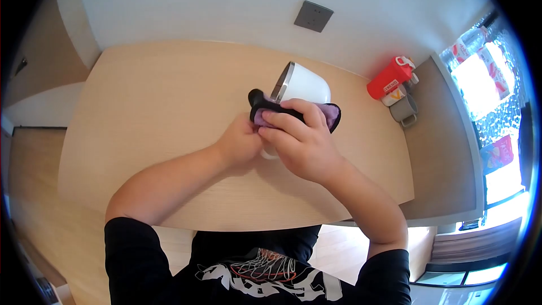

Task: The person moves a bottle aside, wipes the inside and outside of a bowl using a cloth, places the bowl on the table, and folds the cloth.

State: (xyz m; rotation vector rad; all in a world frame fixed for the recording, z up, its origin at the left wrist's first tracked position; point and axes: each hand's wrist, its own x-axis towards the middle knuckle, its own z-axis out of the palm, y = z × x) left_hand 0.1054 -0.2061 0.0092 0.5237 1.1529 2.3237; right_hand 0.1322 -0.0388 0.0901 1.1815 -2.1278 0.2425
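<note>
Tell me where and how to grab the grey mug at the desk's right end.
Likely best by the handle, from the near side: the grey mug stands upright with its handle toward the person. A white container with an orange mark sits just beyond it, and the side panel limits room on the right.

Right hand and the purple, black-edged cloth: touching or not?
Touching: the head view shows the right hand with fingers laid across the purple cloth.
</note>
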